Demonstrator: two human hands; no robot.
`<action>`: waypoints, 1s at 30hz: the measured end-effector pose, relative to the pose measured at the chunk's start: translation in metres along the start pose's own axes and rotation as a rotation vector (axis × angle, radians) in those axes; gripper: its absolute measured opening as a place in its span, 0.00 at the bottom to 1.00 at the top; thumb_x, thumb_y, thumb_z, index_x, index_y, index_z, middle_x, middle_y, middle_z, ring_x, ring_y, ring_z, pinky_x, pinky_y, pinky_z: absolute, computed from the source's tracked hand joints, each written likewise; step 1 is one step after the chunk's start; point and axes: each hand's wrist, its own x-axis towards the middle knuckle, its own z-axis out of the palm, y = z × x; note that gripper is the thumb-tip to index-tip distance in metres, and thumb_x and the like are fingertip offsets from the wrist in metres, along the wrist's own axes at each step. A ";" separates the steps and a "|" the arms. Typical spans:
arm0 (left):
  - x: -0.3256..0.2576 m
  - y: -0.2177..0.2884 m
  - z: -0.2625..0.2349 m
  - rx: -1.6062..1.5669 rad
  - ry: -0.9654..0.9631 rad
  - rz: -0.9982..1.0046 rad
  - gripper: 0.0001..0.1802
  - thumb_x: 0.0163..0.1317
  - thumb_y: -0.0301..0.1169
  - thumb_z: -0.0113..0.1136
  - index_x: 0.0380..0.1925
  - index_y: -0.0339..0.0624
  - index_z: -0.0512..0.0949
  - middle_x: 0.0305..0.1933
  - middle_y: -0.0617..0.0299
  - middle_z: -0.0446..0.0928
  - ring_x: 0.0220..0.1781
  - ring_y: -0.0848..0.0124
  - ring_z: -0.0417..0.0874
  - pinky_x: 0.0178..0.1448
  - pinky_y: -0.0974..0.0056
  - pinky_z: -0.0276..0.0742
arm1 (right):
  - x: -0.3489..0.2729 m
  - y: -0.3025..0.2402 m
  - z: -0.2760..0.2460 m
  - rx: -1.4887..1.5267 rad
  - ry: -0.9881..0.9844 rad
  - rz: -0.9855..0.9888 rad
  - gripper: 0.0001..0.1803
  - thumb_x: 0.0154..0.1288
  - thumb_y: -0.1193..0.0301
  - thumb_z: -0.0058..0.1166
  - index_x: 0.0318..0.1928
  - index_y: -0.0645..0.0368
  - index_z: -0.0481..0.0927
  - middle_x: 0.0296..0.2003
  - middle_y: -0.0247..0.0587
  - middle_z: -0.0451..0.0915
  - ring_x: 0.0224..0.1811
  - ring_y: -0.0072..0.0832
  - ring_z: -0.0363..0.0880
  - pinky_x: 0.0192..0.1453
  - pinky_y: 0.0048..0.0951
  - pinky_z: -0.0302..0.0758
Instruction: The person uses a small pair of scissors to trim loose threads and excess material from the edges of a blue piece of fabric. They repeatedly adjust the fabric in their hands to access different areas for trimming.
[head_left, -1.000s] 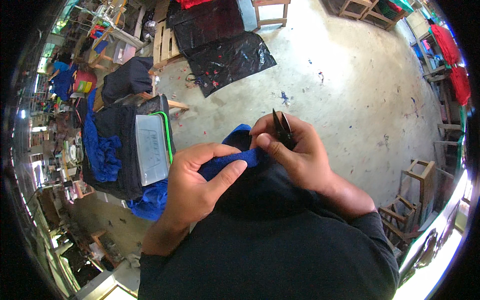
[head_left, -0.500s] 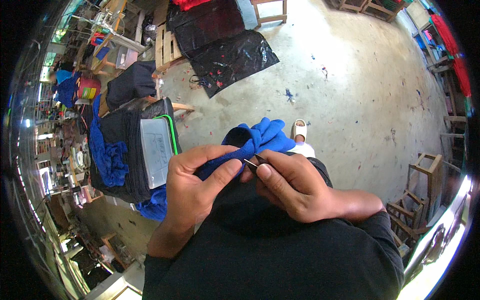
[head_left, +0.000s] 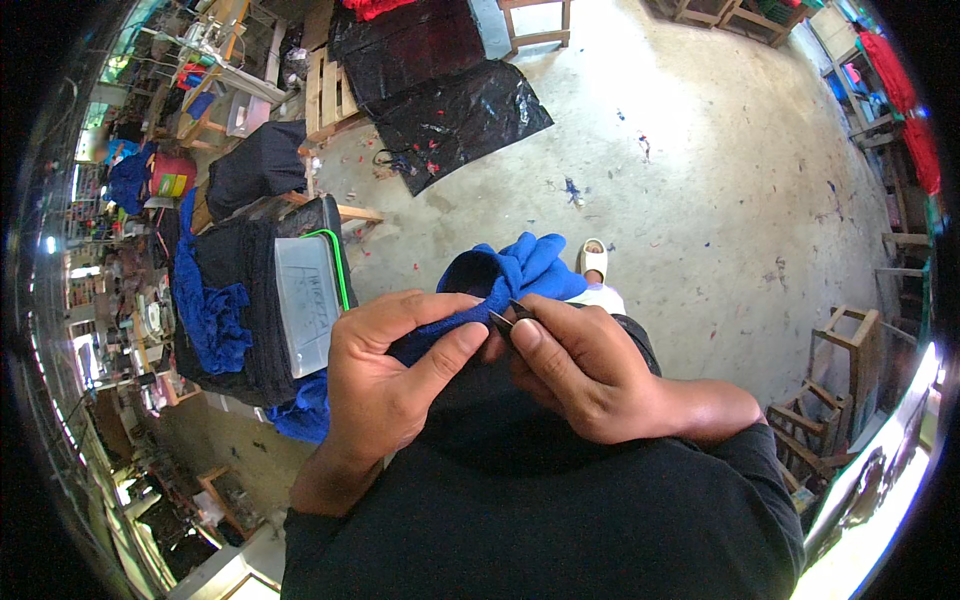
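Observation:
A bunched piece of blue cloth (head_left: pixel 530 270) lies over my lap, with a rolled, open edge facing me. My left hand (head_left: pixel 395 365) pinches that edge between thumb and forefinger. Close beside it, my right hand (head_left: pixel 580 370) grips small dark thread snips (head_left: pixel 504 318) with their two pointed blades apart. The blade tips are at the cloth edge, just right of my left thumb. My other right fingers curl below and are partly hidden.
To my left, a clear plastic box (head_left: pixel 305 305) with a green rim strip stands beside black cloth and a blue garment (head_left: pixel 212 325). A black plastic sheet (head_left: pixel 460 120) covers floor ahead. Wooden stools (head_left: pixel 845 350) stand at right; a red bucket (head_left: pixel 172 177) is far left.
The view has shifted slightly. Both hands stay at the same cloth edge, and the snips' blades seem to have moved only a little.

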 end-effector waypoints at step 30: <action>-0.004 -0.009 0.006 0.121 -0.023 0.091 0.09 0.59 0.24 0.69 0.39 0.33 0.84 0.37 0.51 0.86 0.38 0.66 0.88 0.44 0.66 0.79 | 0.018 0.016 -0.001 -0.448 0.285 -0.476 0.06 0.62 0.85 0.55 0.36 0.64 0.74 0.34 0.38 0.74 0.34 0.24 0.70 0.37 0.25 0.66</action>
